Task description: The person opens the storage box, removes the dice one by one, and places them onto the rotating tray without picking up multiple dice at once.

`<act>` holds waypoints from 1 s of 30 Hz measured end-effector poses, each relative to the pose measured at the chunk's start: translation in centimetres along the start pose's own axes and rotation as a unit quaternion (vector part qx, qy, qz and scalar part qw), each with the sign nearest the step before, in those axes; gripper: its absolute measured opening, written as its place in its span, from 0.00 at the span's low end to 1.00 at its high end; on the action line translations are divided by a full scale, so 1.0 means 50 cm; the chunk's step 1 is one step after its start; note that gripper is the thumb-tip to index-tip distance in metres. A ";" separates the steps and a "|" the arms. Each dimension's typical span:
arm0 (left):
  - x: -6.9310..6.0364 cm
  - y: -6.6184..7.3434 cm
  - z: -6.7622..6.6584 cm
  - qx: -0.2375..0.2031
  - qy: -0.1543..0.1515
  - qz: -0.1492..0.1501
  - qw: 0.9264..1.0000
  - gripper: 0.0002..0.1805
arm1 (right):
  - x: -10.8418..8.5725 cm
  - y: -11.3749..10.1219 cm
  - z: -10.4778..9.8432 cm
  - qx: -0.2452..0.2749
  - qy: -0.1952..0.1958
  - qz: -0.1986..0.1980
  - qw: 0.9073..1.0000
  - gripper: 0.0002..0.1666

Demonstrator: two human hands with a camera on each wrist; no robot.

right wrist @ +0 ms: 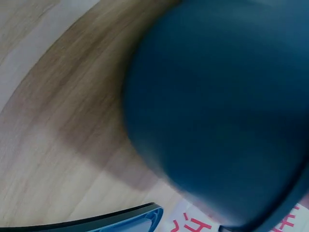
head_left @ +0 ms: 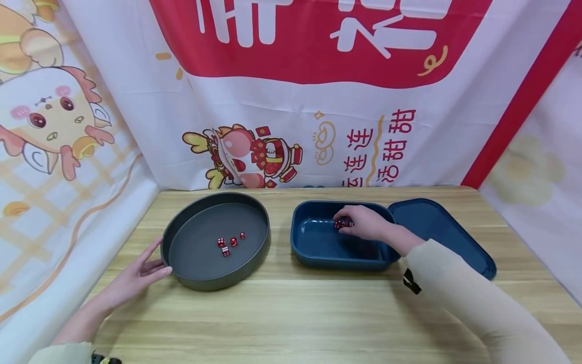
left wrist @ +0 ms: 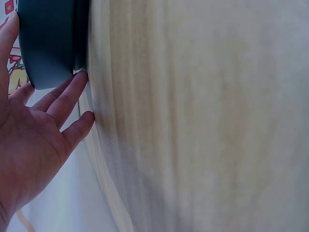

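the right hand (head_left: 369, 223) reaches into view over the open top of a dark blue rectangular box (head_left: 316, 245). its fingers and thumb are brought together in a pinch on some red dice (head_left: 343, 223) with white pips – how many is unclear, since the fingers cover part of them. in the head view these dice sit against the far half of the box's inside; how deep they are cannot be told. the right wrist view is mostly filled by the blurred outer wall of the box, which hides the hand's grip.

the left hand (head_left: 138, 273) is at the left side of a round dark grey pan (head_left: 193, 247), its fingers apart and lightly bent, touching the outer wall – the thumb lies nearer the person, the other fingers farther back.

inside the pan, four small red cubes (head_left: 221, 242) with white pips lie on its floor, grouped to the right of the middle.

the pan stands to the left of the box, the two well apart. just right of the box lies a flat blue lid (head_left: 432, 222) with rounded corners. all rest on a wood-grain desk (head_left: 291, 318), with a printed white and red cloth (head_left: 282, 101) hanging behind it.
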State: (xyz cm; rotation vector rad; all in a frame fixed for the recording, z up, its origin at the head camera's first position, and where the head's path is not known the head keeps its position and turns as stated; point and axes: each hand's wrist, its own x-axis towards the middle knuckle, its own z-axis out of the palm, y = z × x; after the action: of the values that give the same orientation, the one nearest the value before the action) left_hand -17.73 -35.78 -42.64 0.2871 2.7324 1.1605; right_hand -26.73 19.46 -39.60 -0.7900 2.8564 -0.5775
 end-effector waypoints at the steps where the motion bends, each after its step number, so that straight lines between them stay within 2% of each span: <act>1: 0.000 0.000 0.000 0.001 0.000 0.001 1.000 0.48 | 0.001 0.004 0.002 -0.003 0.000 0.001 1.000 0.18; 8: 0.000 -0.003 0.002 0.004 0.001 0.004 1.000 0.48 | 0.013 0.013 0.015 0.001 -0.010 0.018 1.000 0.21; 16: -0.001 -0.004 0.004 -0.006 0.004 0.008 1.000 0.48 | 0.020 0.020 0.029 -0.022 -0.015 0.026 0.999 0.19; 24: 0.002 -0.009 0.004 -0.004 0.007 0.008 1.000 0.48 | 0.023 0.018 0.040 -0.016 -0.012 -0.012 1.000 0.15; 30: 0.000 -0.004 0.004 -0.014 -0.007 0.001 1.000 0.48 | 0.024 0.019 0.043 -0.006 -0.003 -0.019 1.000 0.12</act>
State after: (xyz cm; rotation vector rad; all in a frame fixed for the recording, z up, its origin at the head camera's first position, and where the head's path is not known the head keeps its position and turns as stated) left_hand -17.69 -35.80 -42.92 0.2928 2.7008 1.1920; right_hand -27.73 18.90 -41.98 -0.8487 2.8484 -0.5618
